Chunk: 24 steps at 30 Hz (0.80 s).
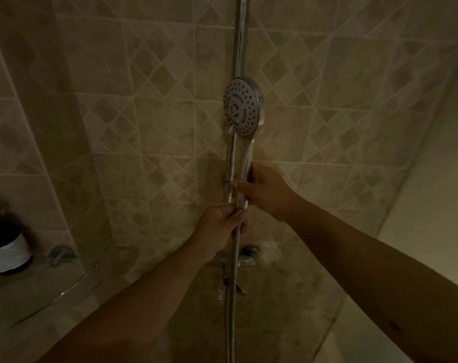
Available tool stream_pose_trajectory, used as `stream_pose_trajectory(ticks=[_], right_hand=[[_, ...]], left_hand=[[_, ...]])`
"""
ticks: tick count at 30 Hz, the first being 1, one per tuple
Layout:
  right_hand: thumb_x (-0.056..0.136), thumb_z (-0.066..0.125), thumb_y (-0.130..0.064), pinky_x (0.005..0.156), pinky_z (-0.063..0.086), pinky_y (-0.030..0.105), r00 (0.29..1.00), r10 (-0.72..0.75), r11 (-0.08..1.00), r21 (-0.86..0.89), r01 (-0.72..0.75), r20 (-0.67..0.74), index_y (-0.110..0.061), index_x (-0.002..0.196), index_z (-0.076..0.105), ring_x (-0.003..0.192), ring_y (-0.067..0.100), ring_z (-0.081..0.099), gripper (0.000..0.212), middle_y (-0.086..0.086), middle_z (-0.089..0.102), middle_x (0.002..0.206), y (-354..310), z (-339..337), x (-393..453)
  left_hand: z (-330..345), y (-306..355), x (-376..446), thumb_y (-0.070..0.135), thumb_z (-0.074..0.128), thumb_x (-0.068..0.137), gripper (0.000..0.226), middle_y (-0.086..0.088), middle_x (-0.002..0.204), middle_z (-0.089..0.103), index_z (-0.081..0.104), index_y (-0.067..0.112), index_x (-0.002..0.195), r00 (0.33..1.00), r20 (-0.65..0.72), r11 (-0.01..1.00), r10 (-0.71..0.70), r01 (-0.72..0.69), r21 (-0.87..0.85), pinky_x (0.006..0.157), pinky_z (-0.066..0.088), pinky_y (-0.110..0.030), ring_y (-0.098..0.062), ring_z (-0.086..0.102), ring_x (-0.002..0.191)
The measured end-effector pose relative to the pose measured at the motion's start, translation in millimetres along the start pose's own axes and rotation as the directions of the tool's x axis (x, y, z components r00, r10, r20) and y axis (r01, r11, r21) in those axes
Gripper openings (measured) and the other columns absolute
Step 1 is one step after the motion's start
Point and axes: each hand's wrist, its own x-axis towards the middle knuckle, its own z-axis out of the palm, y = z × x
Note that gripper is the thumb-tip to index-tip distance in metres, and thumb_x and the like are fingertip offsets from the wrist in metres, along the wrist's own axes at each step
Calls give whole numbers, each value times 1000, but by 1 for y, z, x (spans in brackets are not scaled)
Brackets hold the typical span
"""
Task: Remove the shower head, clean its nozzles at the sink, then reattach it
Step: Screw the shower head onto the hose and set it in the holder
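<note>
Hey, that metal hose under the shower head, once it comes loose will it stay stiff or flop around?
Probably flop: the hose looks ribbed and flexible and hangs slack below the left hand. Its shiny metal may be slippery if wet. The shower head, whose handle the right hand grips, looks rigid and top-heavy, so it may tip when freed.

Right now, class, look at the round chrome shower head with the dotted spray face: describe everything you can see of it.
The round chrome shower head has a pale grey face dotted with dark nozzles around a central mark, and a small tab at its lower edge. Its shiny handle runs straight down beside the vertical chrome rail on the tiled wall. The right hand grips the handle's lower part; the left hand pinches the joint where the ribbed metal hose begins. It stands upright, face towards the camera.
</note>
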Motion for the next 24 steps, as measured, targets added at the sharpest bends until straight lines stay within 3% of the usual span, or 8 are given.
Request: stream_pose_trajectory(ticks=[2, 5, 7, 9, 13, 16, 21, 24], right_hand=[[87, 69, -31, 75, 56, 42, 999, -4, 996, -92, 0, -45, -17, 88, 58, 78, 20, 65, 18, 7, 66, 85, 1, 2, 1], [88, 67, -31, 79, 55, 41, 999, -1, 991, -133, -5, -45, -14, 99, 60, 88, 25, 66, 21, 10, 68, 95, -1, 2, 2], [89, 66, -31, 77, 56, 37, 999, -10, 988, -157, 3, -40, -17, 99, 58, 87, 22, 66, 19, 6, 67, 94, -1, 2, 1], [89, 67, -33, 64, 50, 23, 996, -27, 979, -205, 9, -86, -24, 95, 52, 78, 9, 62, 18, -6, 62, 86, 0, 3, -1], [77, 78, -33, 53, 37, 11, 972, -54, 973, -229, -1, -230, -26, 96, 47, 69, -2, 55, 36, -16, 55, 81, 2, 10, -8], [77, 78, -29, 47, 40, 5, 953, -69, 980, -200, 9, -295, -23, 95, 45, 62, -2, 56, 38, -16, 53, 77, -3, 6, -7], [83, 74, -20, 43, 37, 9, 972, -49, 963, -269, -15, -229, -18, 98, 38, 64, 1, 51, 39, -9, 51, 78, -20, -23, 8], [85, 71, -17, 51, 42, 17, 977, -69, 966, -258, 14, -203, -17, 102, 35, 70, 7, 56, 40, -3, 55, 83, -34, -38, 18]], left_hand=[[5, -2, 2, 13, 56, 97, 30, -19, 74, 59, 62, -14, 84, 998, -63, 999, 13, -10, 44, 79, 51, -47, -27, 56, 73], [10, -5, 6, 15, 61, 93, 24, -18, 75, 64, 67, -6, 83, 987, -158, 995, 21, -5, 103, 81, 54, -50, -25, 60, 73], [9, -7, 9, 17, 64, 91, 21, -14, 71, 65, 70, 0, 81, 978, -205, 989, 44, -14, 145, 74, 52, -43, -20, 60, 68], [7, -7, 12, 19, 67, 89, 18, -3, 65, 67, 73, 9, 76, 966, -246, 983, 74, -29, 182, 71, 50, -37, -14, 60, 65], [6, 2, 21, 27, 69, 88, 14, 19, 63, 69, 73, 34, 76, 936, -268, 923, 226, -118, 367, 66, 53, -18, 3, 66, 68], [10, 16, 30, 25, 68, 89, 11, 16, 73, 71, 76, 24, 96, 937, -235, 911, 260, -157, 381, 74, 57, -25, -7, 71, 82], [8, 47, 49, 21, 66, 90, 15, -10, 81, 74, 75, 9, 94, 967, -84, 863, 241, -174, 475, 79, 57, -50, -26, 71, 80], [2, 77, 59, 34, 61, 85, 28, -8, 76, 73, 76, 10, 87, 965, -4, 781, 264, -211, 588, 74, 58, -45, -23, 69, 72]])
